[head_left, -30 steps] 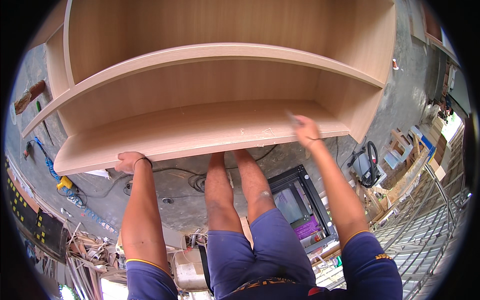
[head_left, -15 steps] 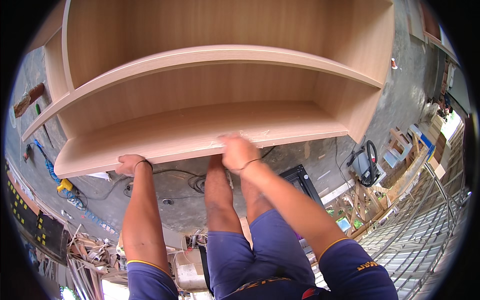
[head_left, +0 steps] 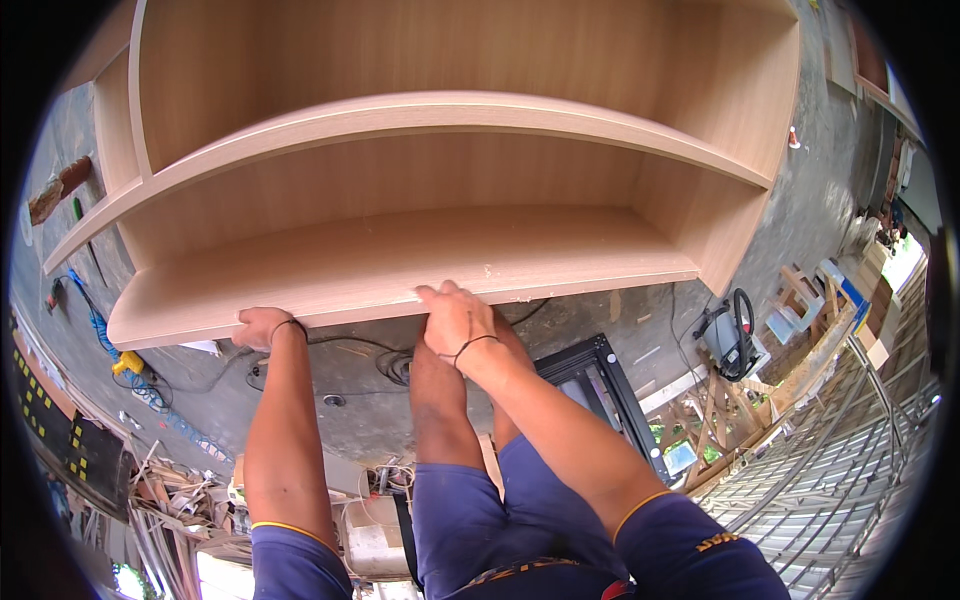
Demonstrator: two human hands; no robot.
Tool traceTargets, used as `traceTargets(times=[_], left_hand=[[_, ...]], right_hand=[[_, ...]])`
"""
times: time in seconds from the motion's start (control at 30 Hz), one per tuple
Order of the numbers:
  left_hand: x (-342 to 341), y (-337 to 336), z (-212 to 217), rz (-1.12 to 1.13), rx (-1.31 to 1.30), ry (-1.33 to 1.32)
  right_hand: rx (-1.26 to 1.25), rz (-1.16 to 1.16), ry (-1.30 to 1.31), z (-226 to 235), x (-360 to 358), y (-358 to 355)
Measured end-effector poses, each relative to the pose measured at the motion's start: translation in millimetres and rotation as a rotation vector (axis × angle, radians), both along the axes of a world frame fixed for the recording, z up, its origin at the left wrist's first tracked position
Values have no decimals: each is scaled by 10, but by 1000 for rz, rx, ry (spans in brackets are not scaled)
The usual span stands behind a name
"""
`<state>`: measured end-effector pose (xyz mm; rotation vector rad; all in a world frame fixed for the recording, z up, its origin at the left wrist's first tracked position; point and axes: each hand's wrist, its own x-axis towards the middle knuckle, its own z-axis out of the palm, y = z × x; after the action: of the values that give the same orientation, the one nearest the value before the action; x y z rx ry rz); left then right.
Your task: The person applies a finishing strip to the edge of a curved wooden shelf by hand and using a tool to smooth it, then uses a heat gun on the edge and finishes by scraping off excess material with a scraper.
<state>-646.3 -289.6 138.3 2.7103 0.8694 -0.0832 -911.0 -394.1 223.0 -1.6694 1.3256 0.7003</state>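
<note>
Hands (head_left: 458, 318) touch shelf edge (head_left: 362, 311); shavings (head_left: 490, 271) lie nearby

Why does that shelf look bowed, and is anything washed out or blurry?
Head view: the fisheye lens bends straight edges, so the shelf's bow is probably distortion; head view, far right: the bright patch is washed out; head view, centre: left hand and right hand look fairly crisp.

Scuffed grey floor (head_left: 365, 425), bright daylight (head_left: 907, 262) far right
</note>
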Motion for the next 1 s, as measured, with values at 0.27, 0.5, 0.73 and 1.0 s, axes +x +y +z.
traceTargets(times=[0.27,0.5,0.73,1.0], left_hand=[[-11,42,-47,-12,-41,-67],[-38,-28,-13,-4,-22,-25],[-18,42,-62,-16,0,-50],[5,84,-118,-28,-13,-46]], right_hand=[[-86,56,516,206,-1529,-857],[272,9,41,111,195,-202],[-58,40,553,48,-1773,-895],[91,99,169,81,-488,-552]])
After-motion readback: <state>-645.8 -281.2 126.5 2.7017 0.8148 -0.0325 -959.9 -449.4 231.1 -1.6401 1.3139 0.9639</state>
